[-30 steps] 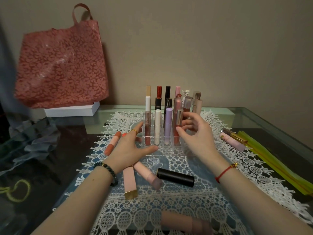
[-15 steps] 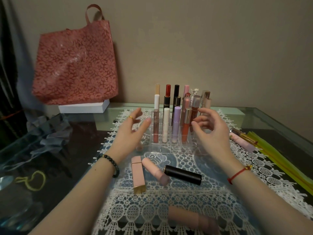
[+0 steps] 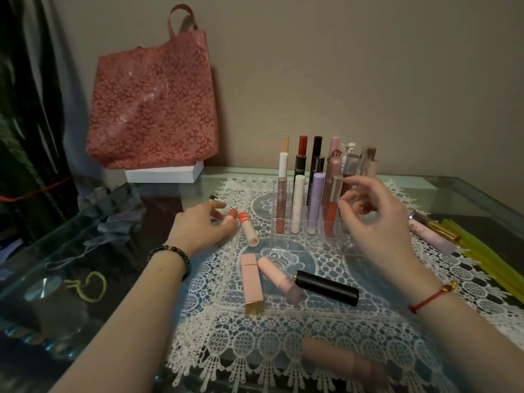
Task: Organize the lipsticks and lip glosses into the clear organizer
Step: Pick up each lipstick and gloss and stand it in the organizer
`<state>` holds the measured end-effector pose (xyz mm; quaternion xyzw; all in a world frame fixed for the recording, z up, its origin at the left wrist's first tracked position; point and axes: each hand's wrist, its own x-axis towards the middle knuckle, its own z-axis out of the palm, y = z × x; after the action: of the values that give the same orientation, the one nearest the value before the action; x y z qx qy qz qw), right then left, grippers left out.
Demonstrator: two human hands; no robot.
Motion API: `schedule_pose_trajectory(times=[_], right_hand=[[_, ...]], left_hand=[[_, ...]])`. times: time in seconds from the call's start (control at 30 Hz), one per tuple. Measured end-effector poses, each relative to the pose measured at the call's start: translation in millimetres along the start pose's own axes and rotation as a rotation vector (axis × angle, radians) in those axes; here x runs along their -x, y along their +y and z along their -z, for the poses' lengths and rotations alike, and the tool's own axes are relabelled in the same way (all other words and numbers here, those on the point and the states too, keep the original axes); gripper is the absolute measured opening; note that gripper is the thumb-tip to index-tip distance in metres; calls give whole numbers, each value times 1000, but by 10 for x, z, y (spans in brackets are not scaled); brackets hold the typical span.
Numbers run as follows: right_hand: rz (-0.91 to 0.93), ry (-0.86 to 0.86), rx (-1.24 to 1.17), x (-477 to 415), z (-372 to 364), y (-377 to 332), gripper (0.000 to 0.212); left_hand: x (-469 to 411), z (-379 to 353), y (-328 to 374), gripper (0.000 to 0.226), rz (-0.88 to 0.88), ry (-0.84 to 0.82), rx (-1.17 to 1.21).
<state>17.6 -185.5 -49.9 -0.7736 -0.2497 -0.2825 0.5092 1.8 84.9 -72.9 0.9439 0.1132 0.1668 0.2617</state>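
Note:
The clear organizer [image 3: 297, 243] stands on a lace mat [image 3: 283, 330] with several glosses and lipsticks upright in it. My left hand [image 3: 202, 226] lies over a coral lip tube [image 3: 231, 214] left of the organizer, fingers fairly straight, thumb across the tube. Beside it lies a cream tube with a red-striped cap [image 3: 249, 228]. My right hand [image 3: 377, 222] hovers at the organizer's right front, its loosely curled fingers holding nothing, next to an orange gloss with a silver cap [image 3: 333, 205]. In front lie a square pink tube [image 3: 251, 282], a round pink lipstick [image 3: 279, 279] and a black tube [image 3: 326, 287].
Another pink tube [image 3: 340, 361] lies at the mat's near edge. A pink tube [image 3: 432, 237] and a gold one [image 3: 438, 227] lie at the right beside yellow-green strips [image 3: 487, 265]. A red bag [image 3: 153, 106] on a white box [image 3: 164, 175] stands back left, a jar [image 3: 48, 299] near left.
My left hand has dropped from mid-air onto the coral tube at the left. My right hand stays by the organizer. The view has shifted left.

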Motion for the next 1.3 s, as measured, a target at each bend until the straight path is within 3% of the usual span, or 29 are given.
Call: schedule_pose_trajectory(times=[0.13,0.43,0.53,0.67,0.77,0.83,1.07,1.3], right_hand=[[-5,3,7,10,9,30,36],[-3,-1,39,18,-3,59,35],[-16,5,28,22,-2,42,35],[-17,17,-20,13,15,-19,33],[-16,-6,-74,4,23,-96,31],[-22,-50,-122,15,17,-154,33],[-40,-149,-258,77,-65,-298,40],[-89,-133,-271,93,-104,-270,33]], left_hand=[[17,-22,69,44,-12,73,-218],[29,-35,94,42,42,170,-141],[16,6,106,41,26,305,0],[31,57,283,27,-101,486,525],[147,65,539,24,-166,384,932],[240,34,674,22,-238,263,1054],[397,-132,846,27,-415,-88,1049],[428,-221,864,27,-444,-157,983]])
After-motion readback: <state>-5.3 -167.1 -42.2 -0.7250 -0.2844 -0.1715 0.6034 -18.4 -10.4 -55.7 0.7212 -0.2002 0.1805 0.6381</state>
